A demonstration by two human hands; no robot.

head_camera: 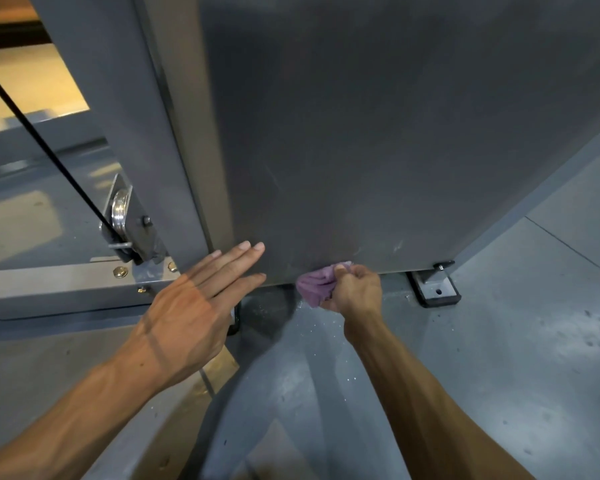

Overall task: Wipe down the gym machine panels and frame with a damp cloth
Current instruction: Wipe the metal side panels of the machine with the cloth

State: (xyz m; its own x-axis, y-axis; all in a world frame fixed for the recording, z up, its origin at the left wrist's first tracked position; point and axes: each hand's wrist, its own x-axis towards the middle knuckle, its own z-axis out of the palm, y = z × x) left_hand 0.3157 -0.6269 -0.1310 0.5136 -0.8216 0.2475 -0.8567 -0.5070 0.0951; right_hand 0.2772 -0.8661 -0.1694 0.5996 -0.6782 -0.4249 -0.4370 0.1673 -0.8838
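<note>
The right hand [355, 289] grips a bunched purple cloth [315, 284] against the bottom edge of the grey machine panel [378, 133]. The left hand [194, 306] lies flat, fingers straight, at the panel's lower left corner, beside the pulley [120, 211].

I'm seeing dim, cool light on the large grey metal panel [378, 133]; warm orange glow is showing upper left, wide-angle bending at edges, soft shadows lying on the grey painted floor [534, 323].
</note>
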